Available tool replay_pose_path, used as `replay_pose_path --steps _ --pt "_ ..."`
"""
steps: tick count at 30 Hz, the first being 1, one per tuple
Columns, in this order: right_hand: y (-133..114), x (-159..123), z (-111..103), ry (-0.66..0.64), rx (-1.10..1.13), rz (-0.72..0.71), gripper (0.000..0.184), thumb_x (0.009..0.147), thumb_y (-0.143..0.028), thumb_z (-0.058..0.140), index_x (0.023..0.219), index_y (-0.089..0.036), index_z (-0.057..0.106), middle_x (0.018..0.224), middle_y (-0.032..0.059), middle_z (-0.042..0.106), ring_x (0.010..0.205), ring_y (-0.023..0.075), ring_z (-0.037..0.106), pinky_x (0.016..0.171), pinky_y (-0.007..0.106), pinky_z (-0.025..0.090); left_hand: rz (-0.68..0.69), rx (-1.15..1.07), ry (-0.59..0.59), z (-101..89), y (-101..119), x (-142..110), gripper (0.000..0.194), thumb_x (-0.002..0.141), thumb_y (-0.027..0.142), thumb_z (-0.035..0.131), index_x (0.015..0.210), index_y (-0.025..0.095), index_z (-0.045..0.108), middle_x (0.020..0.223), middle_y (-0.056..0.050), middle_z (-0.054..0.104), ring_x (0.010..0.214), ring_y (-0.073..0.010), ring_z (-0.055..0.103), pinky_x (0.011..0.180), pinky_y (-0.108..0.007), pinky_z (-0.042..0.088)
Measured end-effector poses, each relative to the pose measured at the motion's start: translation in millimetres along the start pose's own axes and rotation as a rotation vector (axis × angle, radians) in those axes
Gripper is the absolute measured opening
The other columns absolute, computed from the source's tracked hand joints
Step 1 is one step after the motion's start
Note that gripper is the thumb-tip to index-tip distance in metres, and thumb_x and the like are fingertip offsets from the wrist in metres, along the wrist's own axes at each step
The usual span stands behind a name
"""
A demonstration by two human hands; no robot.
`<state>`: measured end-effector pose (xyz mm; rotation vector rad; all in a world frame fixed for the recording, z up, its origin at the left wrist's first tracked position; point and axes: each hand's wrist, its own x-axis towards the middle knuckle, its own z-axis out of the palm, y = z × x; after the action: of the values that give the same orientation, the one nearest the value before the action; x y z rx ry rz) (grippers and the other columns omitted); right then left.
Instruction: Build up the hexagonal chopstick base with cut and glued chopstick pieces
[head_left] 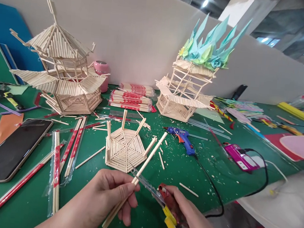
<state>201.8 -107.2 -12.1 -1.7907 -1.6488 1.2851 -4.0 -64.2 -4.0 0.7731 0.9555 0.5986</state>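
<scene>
Between its thumb and fingers my left hand [116, 193] grips a pair of wooden chopsticks [151, 154], tilted up to the right. My right hand [192, 220] is closed around a cutting tool [175, 218] with yellow and dark red handles. The tool's long, thin metal end reaches to the chopsticks beside my left fingertips; whether it touches them I cannot tell. Just beyond stands a small polygonal stick base [126, 147] with several short upright posts. Wrapped chopsticks [56, 173] with red bands lie left of my left hand.
Two stick pavilions [68, 87] [181, 95] stand at the back, the right one topped with blue-green folded paper [210, 44]. Chopstick bundles [131, 100] lie between them. A blue glue gun [182, 139] with its cable, a phone [12, 150] and a magenta device [238, 157] rest on the green table.
</scene>
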Motion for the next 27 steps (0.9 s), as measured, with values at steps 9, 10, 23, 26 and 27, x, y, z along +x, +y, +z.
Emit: replay_pose_path --steps 9,10,23,26,27 --pt "-4 -2 -4 -0.073 0.355 0.040 0.031 0.054 -0.017 0.061 0.085 -0.023 0.065 0.066 -0.0033 0.057 0.056 0.0088 0.049 0.050 0.015 0.040 0.003 -0.116 -0.079 1.5 2 -3 0.017 0.075 0.026 0.059 0.066 0.011 0.063 0.057 -0.001 0.061 0.040 -0.0057 0.051 0.045 -0.018 0.034" --pt "-4 -2 -5 -0.086 0.381 0.049 0.033 0.054 -0.018 0.062 0.086 -0.023 0.066 0.066 -0.0033 0.056 0.055 0.0083 0.048 0.049 0.014 0.040 -0.002 -0.117 -0.080 1.4 2 -3 0.017 0.075 0.025 0.059 0.067 0.011 0.063 0.057 -0.001 0.061 0.039 -0.0058 0.051 0.045 -0.018 0.034" --pt "7 -3 -5 -0.059 0.298 -0.010 0.034 0.057 -0.020 0.064 0.091 -0.025 0.067 0.070 -0.0021 0.061 0.060 0.0111 0.054 0.051 0.016 0.044 0.007 0.132 -0.036 2.8 6 -3 0.028 0.078 0.031 0.053 0.060 0.012 0.060 0.059 -0.001 0.060 0.038 -0.0046 0.045 0.045 -0.020 0.028" --pt "6 -4 -5 -0.032 0.273 -0.045 0.024 0.055 -0.017 0.063 0.078 -0.025 0.067 0.064 -0.0042 0.060 0.056 0.0104 0.053 0.053 0.017 0.045 0.003 0.171 -0.026 3.4 8 -2 0.029 0.078 0.033 0.052 0.058 0.012 0.059 0.055 0.000 0.056 0.036 -0.0047 0.043 0.043 -0.020 0.025" --pt "5 -4 -5 -0.025 0.266 -0.056 0.024 0.055 -0.016 0.062 0.075 -0.026 0.067 0.063 -0.0045 0.059 0.055 0.0104 0.053 0.053 0.018 0.045 0.002 0.181 -0.027 3.4 8 -2 0.030 0.078 0.033 0.051 0.057 0.012 0.058 0.052 0.001 0.055 0.036 -0.0048 0.042 0.043 -0.020 0.025"
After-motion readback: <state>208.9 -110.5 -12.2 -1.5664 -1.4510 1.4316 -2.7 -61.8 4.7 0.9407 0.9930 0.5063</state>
